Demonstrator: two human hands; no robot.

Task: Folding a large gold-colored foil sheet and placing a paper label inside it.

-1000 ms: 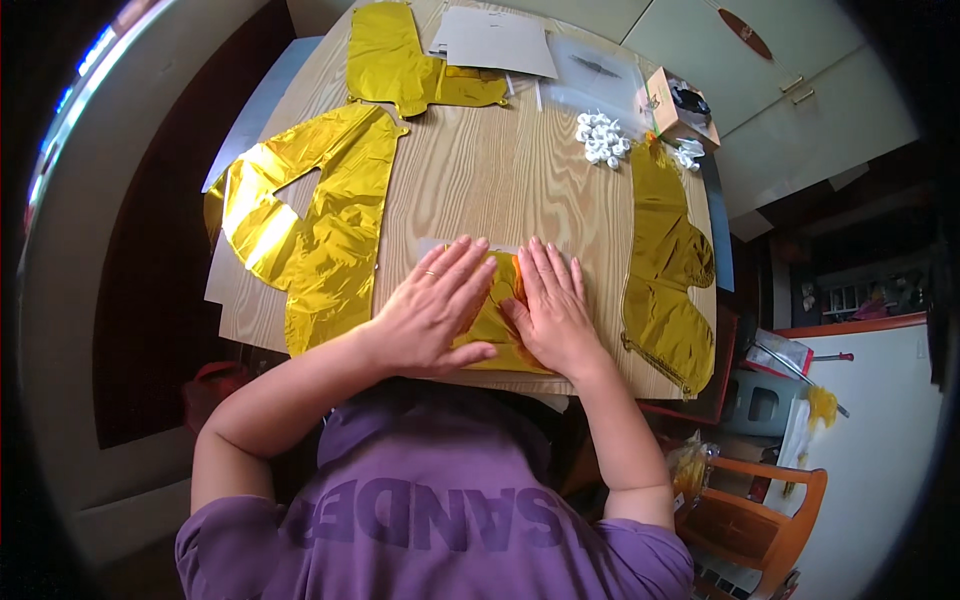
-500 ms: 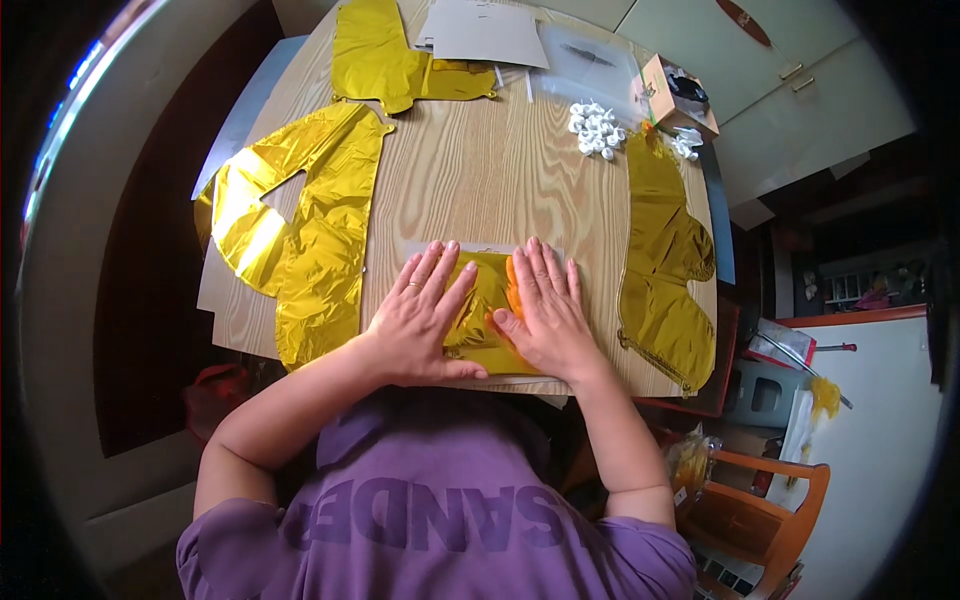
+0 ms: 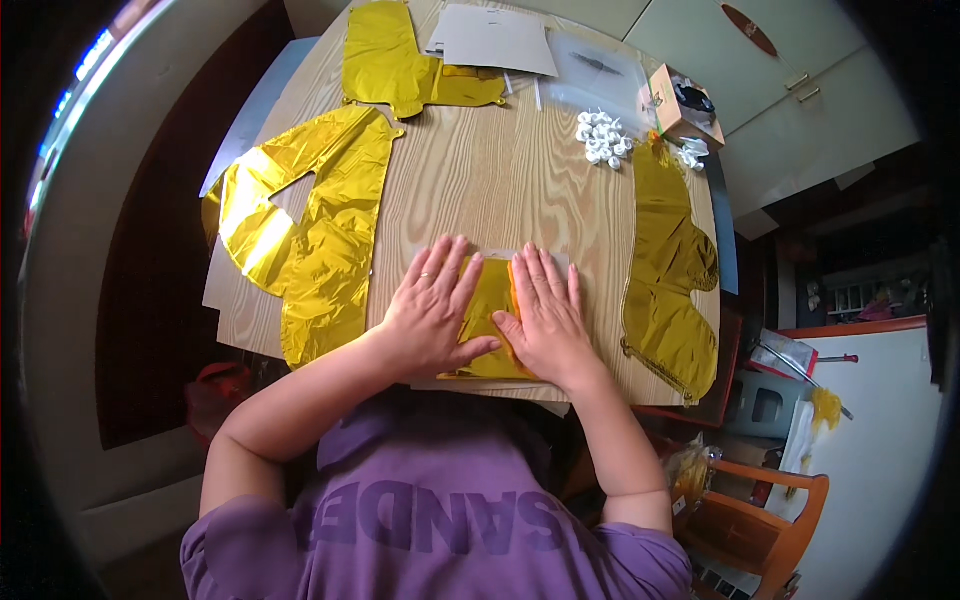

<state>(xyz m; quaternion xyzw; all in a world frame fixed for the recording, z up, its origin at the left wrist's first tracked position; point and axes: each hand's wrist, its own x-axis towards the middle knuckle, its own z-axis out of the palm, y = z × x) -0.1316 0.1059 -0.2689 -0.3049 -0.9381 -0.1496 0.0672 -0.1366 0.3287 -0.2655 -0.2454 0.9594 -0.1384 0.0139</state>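
Note:
A folded piece of gold foil (image 3: 487,302) lies at the table's near edge, a flattened foil balloon by its look. Both my hands are pressed flat on it, fingers pointing away from me. My left hand (image 3: 432,310), a ring on one finger, covers its left part with fingers spread and thumb out to the right. My right hand (image 3: 550,325) rests on its right part, where an orange strip (image 3: 515,288) shows beside the index finger. Past the fingertips a clear plastic edge (image 3: 490,252) sticks out; whether the foil is inside plastic I cannot tell.
Flat gold foil balloons lie at the left (image 3: 345,240), far left (image 3: 380,60) and right (image 3: 662,260) of the wooden table (image 3: 470,180). Farther back are white plastic pieces (image 3: 603,140), grey-white sheets (image 3: 498,40), a clear plastic sheet (image 3: 590,85) and a small box (image 3: 690,115).
My left hand has slid slightly away from me, its thumb now higher on the foil. The foil between my hands looks smoother, and less orange shows. The whole view has shifted a little.

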